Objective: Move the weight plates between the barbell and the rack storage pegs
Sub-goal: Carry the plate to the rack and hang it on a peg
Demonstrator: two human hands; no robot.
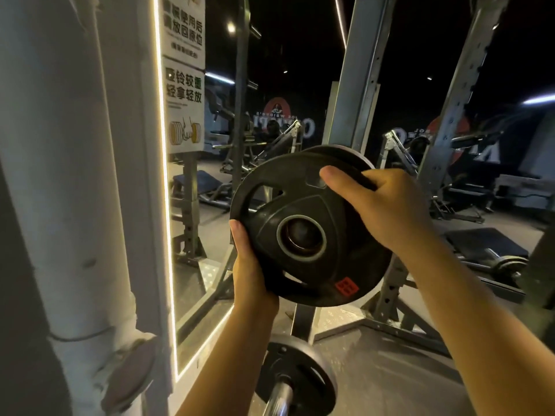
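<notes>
While both hands grip it, one weight plate [303, 232] sits at a rack peg.
Left hand [250, 271] cups its rim, right hand [387, 205] clasps its top; another plate [297, 382] remains on the barbell [277, 399].

Dim gym, dark ceiling [300, 40] with strip lights [537, 99] glowing. White pipe [60, 175] running down the left wall. LED-edged mirror [210, 205] standing beside it, reflecting benches and a round logo [277, 111]. Two paper notices [183, 76] with Chinese text sticking to the mirror. Grey rubber floor [390, 370] showing below; padded bench [486, 243] sitting at right.
</notes>
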